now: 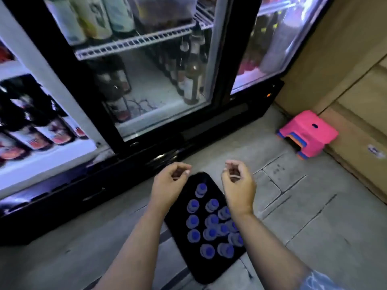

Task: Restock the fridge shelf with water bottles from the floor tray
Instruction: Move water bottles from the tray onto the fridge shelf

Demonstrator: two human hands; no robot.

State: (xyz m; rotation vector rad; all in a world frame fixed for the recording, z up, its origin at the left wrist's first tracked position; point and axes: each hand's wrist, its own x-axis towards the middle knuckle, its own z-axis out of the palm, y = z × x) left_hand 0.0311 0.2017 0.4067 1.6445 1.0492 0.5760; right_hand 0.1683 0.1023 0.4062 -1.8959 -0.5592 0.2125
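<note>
Fingers (231, 171) of the right hand (237, 185) curl loosely inward and grip nothing; the left hand (169, 183) mirrors it, its fingertips bent toward the palm and empty. Both hands hover above the far end of the black tray (201, 268), which lies on the concrete floor (314, 227) just in front of the fridge (146, 80). Upright water bottles (211, 222) with blue caps stand close together on the tray, one apart at the far end. Beyond them, the bottom fridge shelf (146, 88) shows a bare middle lane between dark bottles (192, 76) at right and others at left. Tightly packed bottles could topple if a hand pulls one out at an angle. The glass appears to be a closed door, though blur leaves this uncertain; carrying bottles toward it unopened would knock them against the pane.
</note>
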